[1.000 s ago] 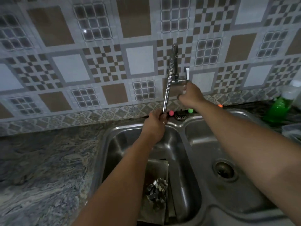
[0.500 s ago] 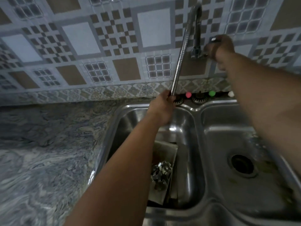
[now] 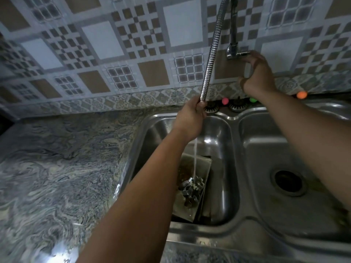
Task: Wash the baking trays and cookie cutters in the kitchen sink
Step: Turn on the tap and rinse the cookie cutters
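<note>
A double steel sink (image 3: pixel 235 118) fills the right half of the view. In its left basin a dirty baking tray (image 3: pixel 204 168) leans with a heap of metal cookie cutters (image 3: pixel 192 190) on it. My left hand (image 3: pixel 191 116) is shut around the end of the flexible tap hose (image 3: pixel 210 54), over the left basin. A thin stream of water (image 3: pixel 195 160) falls from it onto the cutters. My right hand (image 3: pixel 256 73) is at the wall tap's handle (image 3: pixel 242 53), fingers curled around it.
A marbled stone counter (image 3: pixel 62 168) lies to the left of the sink. The right basin holds only its drain (image 3: pixel 287 182). Small pink (image 3: pixel 225 101), green (image 3: pixel 253 100) and orange (image 3: pixel 302 94) knobs sit along the sink's back rim. Patterned tiles cover the wall.
Water now runs from the hose onto the cookie cutters; earlier none fell. My right hand has stayed at the tap handle and turned lower on it. The view has tilted down.
</note>
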